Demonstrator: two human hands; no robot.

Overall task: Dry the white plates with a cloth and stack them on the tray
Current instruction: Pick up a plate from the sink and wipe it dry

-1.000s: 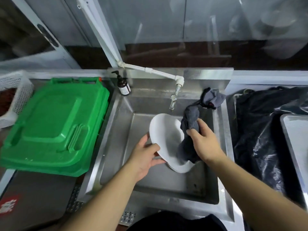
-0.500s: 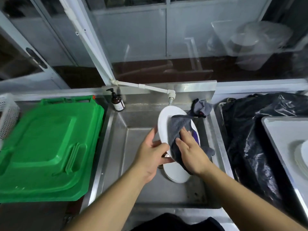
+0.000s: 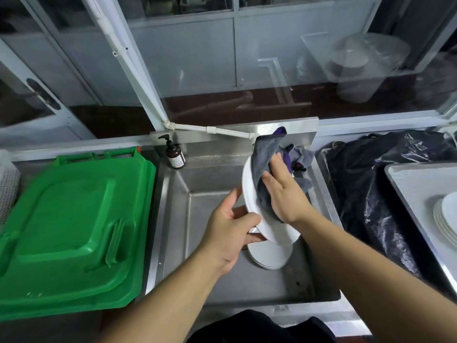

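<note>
Fingers [image 3: 268, 180] of the right hand [image 3: 284, 194] straight and close together, pressing flat on a grey cloth [image 3: 265, 157] against the face of a white plate [image 3: 249, 191]. Thumb of the left hand [image 3: 227, 229] curled over the near rim of that plate, its other fingers behind the plate, clamped on the edge. Plate held tilted, nearly on edge, above the steel sink [image 3: 197, 243]. Cloth folded over the far rim of the plate, with a purple corner sticking up beyond the right fingertips.

Below the left fingers, on the sink bottom, a small stack of white plates [image 3: 269, 256]. Far to the right of the right fingers, more plates [image 3: 445, 219] stacked on a metal tray [image 3: 415, 184], touching each other. Between tray and sink, a black plastic bag [image 3: 371, 184].

To the left of and beyond the left fingers, a brown pump bottle [image 3: 175, 154] with a pale label; writing on it too small to read. Further left, a green plastic lid [image 3: 69, 224]. Just beyond the right fingertips, a white tap pipe [image 3: 212, 129], and a second grey rag [image 3: 300, 157] on the sink edge.

Both forearms bare, reaching forward from below; right wrist bent a little upward, left palm turned toward the plate.
</note>
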